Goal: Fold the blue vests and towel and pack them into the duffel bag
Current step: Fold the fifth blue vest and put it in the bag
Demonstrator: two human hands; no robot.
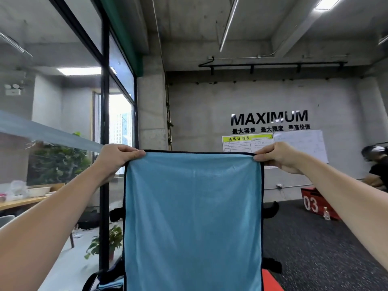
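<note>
The left hand [117, 156] and right hand [277, 156] pinch the top corners of a light-blue dark-edged cloth towel [193, 219], which hangs spread, hiding the floor behind; a red numbered box [315, 204] stands far right

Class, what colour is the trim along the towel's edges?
Dark navy, almost black, bordering the light blue towel; head view.

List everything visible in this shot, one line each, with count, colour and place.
towel: one, light blue with dark edging, held up spread at centre
plyo box: one, red with white 03, on the floor at right
potted plant: one, green, on the floor at lower left
wall lettering: one, black MAXIMUM, on the grey back wall
schedule sheet: one, white with yellow header, on the wall behind the towel
whiteboard: one, white, right of the sheet
other person: one, dressed in black, far right edge
left hand: pinches the towel's top left corner
right hand: pinches the towel's top right corner
</note>
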